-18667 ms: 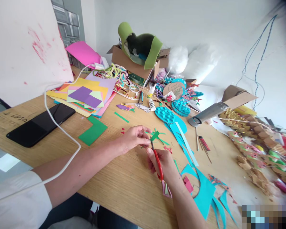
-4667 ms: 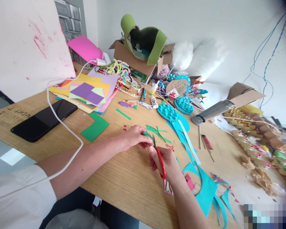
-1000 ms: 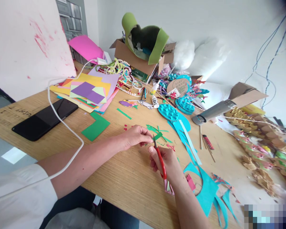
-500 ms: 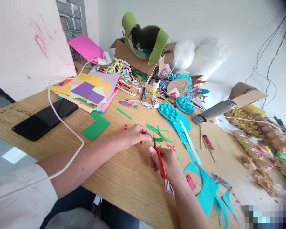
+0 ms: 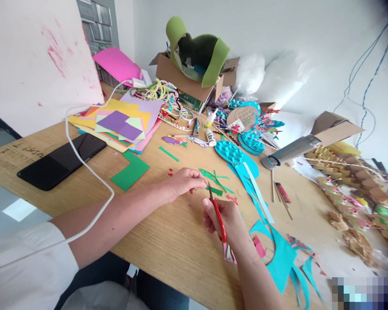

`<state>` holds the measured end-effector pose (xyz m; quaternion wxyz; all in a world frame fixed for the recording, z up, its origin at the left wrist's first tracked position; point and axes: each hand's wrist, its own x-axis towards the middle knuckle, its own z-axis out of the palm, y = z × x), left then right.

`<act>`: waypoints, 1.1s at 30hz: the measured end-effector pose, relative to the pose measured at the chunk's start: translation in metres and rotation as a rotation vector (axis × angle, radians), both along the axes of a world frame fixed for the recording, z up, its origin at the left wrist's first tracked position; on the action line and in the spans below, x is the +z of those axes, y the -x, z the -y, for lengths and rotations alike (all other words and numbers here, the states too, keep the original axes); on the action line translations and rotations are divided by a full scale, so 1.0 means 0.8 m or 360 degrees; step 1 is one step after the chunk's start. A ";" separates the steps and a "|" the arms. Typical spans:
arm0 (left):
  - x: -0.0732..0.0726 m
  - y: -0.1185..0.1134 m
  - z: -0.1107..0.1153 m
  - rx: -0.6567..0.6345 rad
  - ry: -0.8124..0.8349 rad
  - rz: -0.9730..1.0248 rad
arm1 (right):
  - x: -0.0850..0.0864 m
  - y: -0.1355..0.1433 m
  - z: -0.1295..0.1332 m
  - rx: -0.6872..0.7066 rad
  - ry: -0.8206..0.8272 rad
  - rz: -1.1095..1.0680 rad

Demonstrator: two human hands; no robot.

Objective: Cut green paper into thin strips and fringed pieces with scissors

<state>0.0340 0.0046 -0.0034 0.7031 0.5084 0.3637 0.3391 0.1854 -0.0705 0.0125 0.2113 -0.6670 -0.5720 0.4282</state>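
Note:
Red-handled scissors are gripped in my right hand, their blades pointing up and away beside a small green paper strip. My left hand is pinched at the strip's left end, close to the blade tips; the held end is mostly hidden by the fingers. Just beyond the hands lie thin green cut strips in a loose pile. Small red paper scraps sit right of the scissors. A larger green paper piece rests to the left of my left hand.
A black phone and stacked coloured paper lie at left, with a white cable crossing over my left forearm. Blue felt pieces, a metal flask and egg-carton crafts are at right. A cardboard box stands behind.
The green strip between my hands has tilted, its right end dropping slightly. The hands and scissors have barely moved.

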 end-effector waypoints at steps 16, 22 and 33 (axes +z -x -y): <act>0.002 -0.003 0.013 -0.0156 0.0029 0.0016 | 0.001 0.006 0.002 -0.0237 -0.0119 -0.0341; -0.003 -0.006 0.012 -0.0039 0.0178 0.0143 | 0.001 0.012 0.004 -0.0171 -0.0099 -0.0283; -0.003 -0.008 0.011 0.0022 0.0221 0.0200 | -0.009 0.010 0.004 -0.0077 -0.0151 -0.0271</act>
